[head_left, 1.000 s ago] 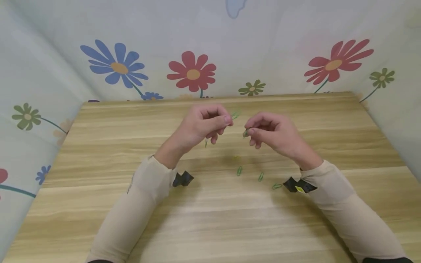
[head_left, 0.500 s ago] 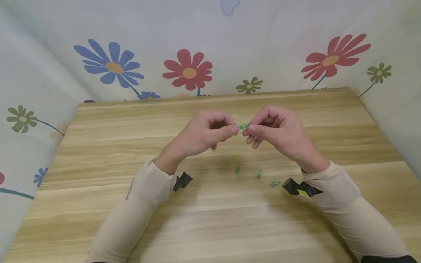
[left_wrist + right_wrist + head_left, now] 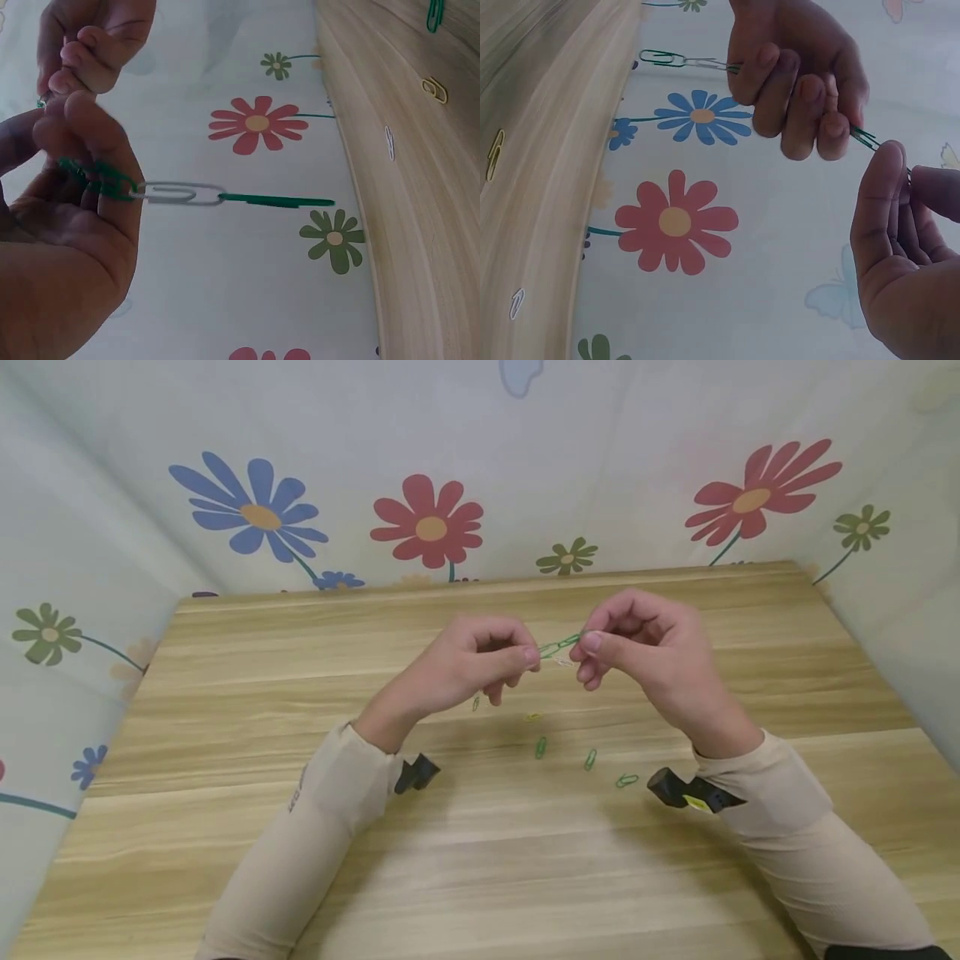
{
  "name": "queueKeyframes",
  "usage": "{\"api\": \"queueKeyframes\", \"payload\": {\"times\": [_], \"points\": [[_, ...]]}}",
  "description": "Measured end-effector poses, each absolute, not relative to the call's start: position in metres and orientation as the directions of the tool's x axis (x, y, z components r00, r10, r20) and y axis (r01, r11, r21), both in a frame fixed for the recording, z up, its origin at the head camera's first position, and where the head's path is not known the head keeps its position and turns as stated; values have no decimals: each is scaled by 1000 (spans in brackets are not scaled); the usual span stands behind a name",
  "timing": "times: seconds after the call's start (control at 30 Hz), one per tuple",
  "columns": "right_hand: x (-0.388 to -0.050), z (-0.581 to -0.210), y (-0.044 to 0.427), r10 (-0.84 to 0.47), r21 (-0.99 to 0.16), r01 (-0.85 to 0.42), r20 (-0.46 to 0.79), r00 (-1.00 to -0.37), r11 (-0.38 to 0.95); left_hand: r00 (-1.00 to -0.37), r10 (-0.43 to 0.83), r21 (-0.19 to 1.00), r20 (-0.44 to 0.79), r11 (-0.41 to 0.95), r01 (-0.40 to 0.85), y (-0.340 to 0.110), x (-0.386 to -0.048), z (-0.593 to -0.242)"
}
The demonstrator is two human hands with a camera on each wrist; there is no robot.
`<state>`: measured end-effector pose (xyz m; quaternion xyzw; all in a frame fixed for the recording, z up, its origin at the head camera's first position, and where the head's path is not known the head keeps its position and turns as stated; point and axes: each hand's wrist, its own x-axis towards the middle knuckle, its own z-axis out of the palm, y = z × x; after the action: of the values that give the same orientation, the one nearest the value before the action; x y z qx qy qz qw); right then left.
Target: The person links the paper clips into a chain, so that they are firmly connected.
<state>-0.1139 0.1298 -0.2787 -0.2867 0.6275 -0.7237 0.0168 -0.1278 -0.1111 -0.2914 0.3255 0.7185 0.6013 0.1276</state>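
Note:
Between my hands in the head view, linked green paper clips stretch in a short line. My left hand pinches their left end between thumb and forefinger. The other end is pinched by my right hand, a bit higher. From the left hand's curled fingers hangs more of a paper clip chain: the left wrist view shows a white paper clip linked to a green paper clip at the free end. Fingers cover part of the chain. How the clips join between the hands is too small to tell.
On the wooden table lie several loose paper clips: a white clip, a yellow clip, and green clips nearer me. Behind the table hangs a flowered cloth. Each sleeve carries a black wrist camera.
The hands came together from apart, the green clips meeting between them. Since then my right hand has drawn slightly right and up, and more of the linked clips shows.

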Motion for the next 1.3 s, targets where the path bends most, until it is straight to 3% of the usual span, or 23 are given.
{"api": "queueKeyframes", "payload": {"times": [0.2,0.43,0.57,0.7,0.83,0.93,1.03,1.17,1.3], "points": [[-107,-275,128,-405,-912,-355,409,-818,-205,-673,714,973,194,-52,225,-106,-130,-298],[-102,-276,124,-438,-916,-366,400,-805,-163,-617,737,961,275,-203,186,-101,-125,-304],[-101,-278,123,-447,-911,-382,409,-796,-153,-627,723,957,290,-219,190,-100,-122,-303],[-103,-278,125,-464,-914,-389,397,-792,-118,-677,687,964,265,-184,191,-102,-119,-298],[-108,-282,126,-522,-927,-364,269,-809,86,-733,629,966,260,-168,199,-107,-117,-291],[-115,-290,124,-602,-844,-412,139,-787,344,-760,579,955,295,-196,221,-112,-116,-287],[-122,-304,118,-699,-678,-527,26,-714,513,-785,524,941,331,-246,232,-118,-116,-283],[-126,-325,111,-775,-526,-620,-127,-619,582,-805,463,920,372,-302,251,-124,-116,-278],[-125,-345,104,-751,-413,-637,-227,-620,651,-802,428,896,417,-343,283,-127,-117,-274]]}}
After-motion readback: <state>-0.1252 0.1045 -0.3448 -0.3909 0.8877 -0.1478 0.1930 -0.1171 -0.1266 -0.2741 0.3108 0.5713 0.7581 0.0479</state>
